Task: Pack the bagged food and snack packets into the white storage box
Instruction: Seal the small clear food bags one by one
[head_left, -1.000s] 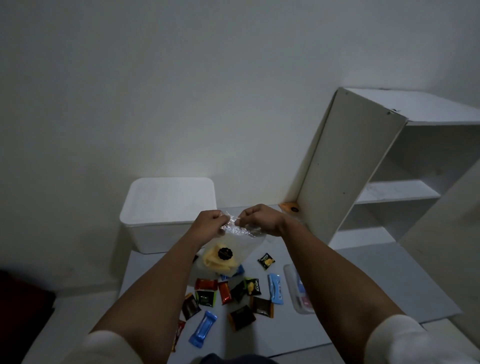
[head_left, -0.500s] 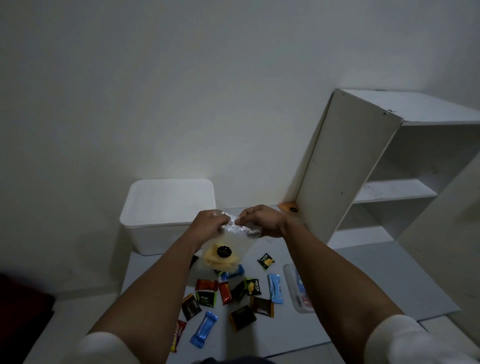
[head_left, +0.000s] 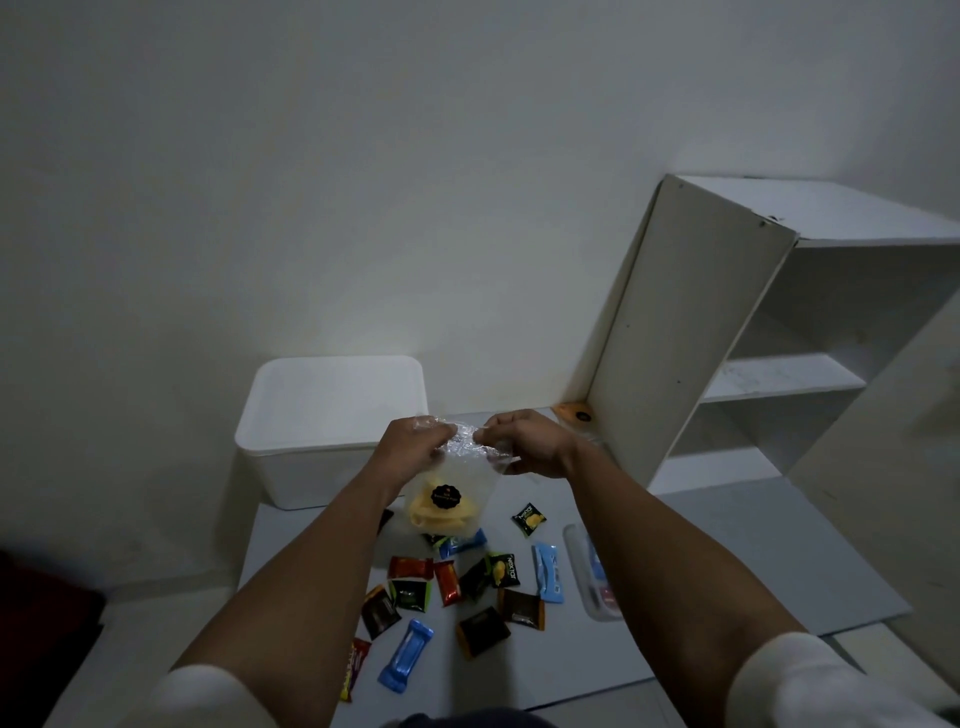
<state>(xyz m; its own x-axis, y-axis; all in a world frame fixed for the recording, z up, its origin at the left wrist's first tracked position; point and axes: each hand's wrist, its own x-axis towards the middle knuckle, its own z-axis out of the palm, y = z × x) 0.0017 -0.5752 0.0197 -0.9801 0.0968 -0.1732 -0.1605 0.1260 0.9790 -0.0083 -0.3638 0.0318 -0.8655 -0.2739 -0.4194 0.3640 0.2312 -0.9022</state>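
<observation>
A clear plastic bag of yellow chips (head_left: 441, 506) with a round black label hangs in the air in front of me. My left hand (head_left: 413, 447) and my right hand (head_left: 527, 441) both pinch its crumpled top edge, close together. The white storage box (head_left: 311, 462) stands behind and to the left of the bag, against the wall; its top looks covered by a lid. Several small snack packets lie scattered on the grey sheet (head_left: 727, 551) below, among them a long blue packet (head_left: 406, 654), a brown one (head_left: 482, 633) and a black and yellow one (head_left: 530, 518).
A white shelf unit (head_left: 691, 332) leans at the right, its side panel close to my right hand. An orange object (head_left: 574, 414) lies at its foot. A clear flat packet (head_left: 592, 577) lies partly under my right forearm. A dark red thing (head_left: 41, 623) is at far left.
Both hands keep working the bag's top edge; the bag has shifted slightly and hangs about the same place. The packets on the sheet have not moved.
</observation>
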